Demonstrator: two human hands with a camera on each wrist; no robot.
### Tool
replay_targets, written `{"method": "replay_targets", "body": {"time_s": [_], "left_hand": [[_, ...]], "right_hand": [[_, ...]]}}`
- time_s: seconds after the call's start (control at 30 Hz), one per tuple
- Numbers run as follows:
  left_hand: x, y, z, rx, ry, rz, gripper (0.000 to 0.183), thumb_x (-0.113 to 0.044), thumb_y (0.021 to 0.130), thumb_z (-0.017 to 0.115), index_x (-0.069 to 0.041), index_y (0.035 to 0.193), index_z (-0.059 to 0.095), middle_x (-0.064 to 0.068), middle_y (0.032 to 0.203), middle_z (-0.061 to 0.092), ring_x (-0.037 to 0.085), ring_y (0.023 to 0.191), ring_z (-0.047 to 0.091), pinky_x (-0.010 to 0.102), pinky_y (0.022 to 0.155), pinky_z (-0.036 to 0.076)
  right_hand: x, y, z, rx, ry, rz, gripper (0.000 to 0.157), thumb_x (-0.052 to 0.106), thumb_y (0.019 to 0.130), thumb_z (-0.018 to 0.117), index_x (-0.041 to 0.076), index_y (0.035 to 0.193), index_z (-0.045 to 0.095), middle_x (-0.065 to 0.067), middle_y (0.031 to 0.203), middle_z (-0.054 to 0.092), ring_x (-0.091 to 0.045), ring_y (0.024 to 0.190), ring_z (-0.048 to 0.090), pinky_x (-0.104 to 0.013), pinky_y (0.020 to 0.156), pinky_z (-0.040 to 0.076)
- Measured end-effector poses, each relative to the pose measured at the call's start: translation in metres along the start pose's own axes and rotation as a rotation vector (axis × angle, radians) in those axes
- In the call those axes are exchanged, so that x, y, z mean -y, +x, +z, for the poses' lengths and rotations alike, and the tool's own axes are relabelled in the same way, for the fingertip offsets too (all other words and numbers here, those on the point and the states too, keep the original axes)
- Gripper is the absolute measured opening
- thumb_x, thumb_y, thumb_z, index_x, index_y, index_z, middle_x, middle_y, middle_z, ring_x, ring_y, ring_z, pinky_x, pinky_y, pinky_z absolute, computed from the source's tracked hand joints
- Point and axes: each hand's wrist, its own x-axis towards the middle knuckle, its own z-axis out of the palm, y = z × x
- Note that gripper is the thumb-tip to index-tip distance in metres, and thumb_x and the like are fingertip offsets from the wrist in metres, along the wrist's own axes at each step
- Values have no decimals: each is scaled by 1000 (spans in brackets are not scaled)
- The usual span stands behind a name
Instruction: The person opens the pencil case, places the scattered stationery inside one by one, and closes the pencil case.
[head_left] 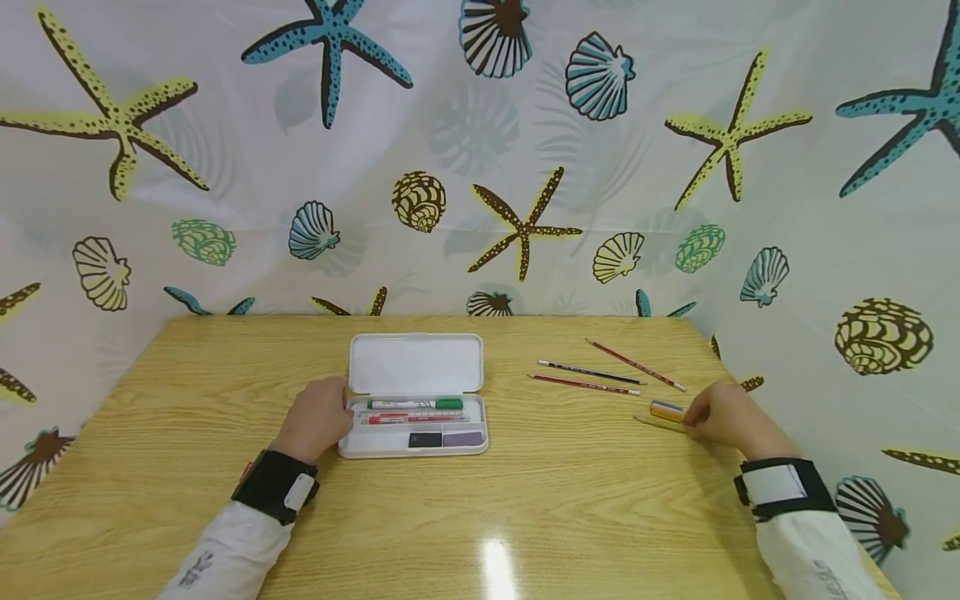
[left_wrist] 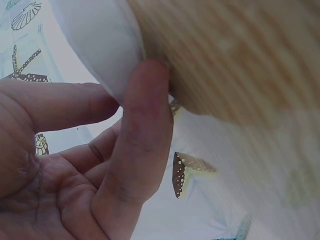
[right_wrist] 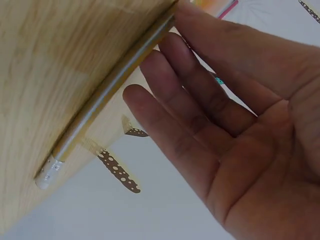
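Note:
My left hand (head_left: 318, 417) pinches the left edge of an open white pencil case (head_left: 345, 450) between thumb and finger, as the left wrist view (left_wrist: 142, 115) shows. Inside the case (left_wrist: 107, 45) lie a green marker (head_left: 416, 405), red pens (head_left: 412, 419), and a black block (head_left: 425, 440) beside a purple one (head_left: 462, 439). My right hand (head_left: 731, 419) is low over the table at a yellow pencil (head_left: 660, 423) and a blue-and-yellow eraser (head_left: 666, 410). In the right wrist view the thumb tip overlaps the pencil (right_wrist: 107, 95); the index fingertip is hidden, so I cannot tell whether it is pinched.
Two red pencils (head_left: 585, 384) (head_left: 637, 365) and a dark pencil (head_left: 588, 372) lie on the wooden table (head_left: 525, 500) between the case and my right hand. A cloth (head_left: 450, 150) printed with starfish and shells hangs behind the table and along its sides.

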Motion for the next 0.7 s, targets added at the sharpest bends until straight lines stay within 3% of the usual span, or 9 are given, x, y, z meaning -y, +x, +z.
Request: {"method": "replay_targets", "body": {"time_s": [0.3, 0.7], "left_hand": [[0, 0, -1, -4, -12, 10, 7, 3, 88, 60, 2, 83, 55, 10, 73, 52, 24, 63, 52, 33, 55, 38], [-1, -1, -1, 9, -14, 0, 3, 4, 89, 59, 4, 87, 57, 11, 76, 54, 25, 65, 53, 33, 57, 39]], "right_hand": [[3, -5, 2, 1, -11, -30, 15, -3, 70, 86, 6, 74, 76, -2, 74, 70, -16, 69, 59, -36, 65, 50], [10, -13, -6, 61, -13, -39, 12, -2, 79, 82, 5, 77, 72, 0, 75, 67, -14, 70, 58, -36, 66, 50]]}}
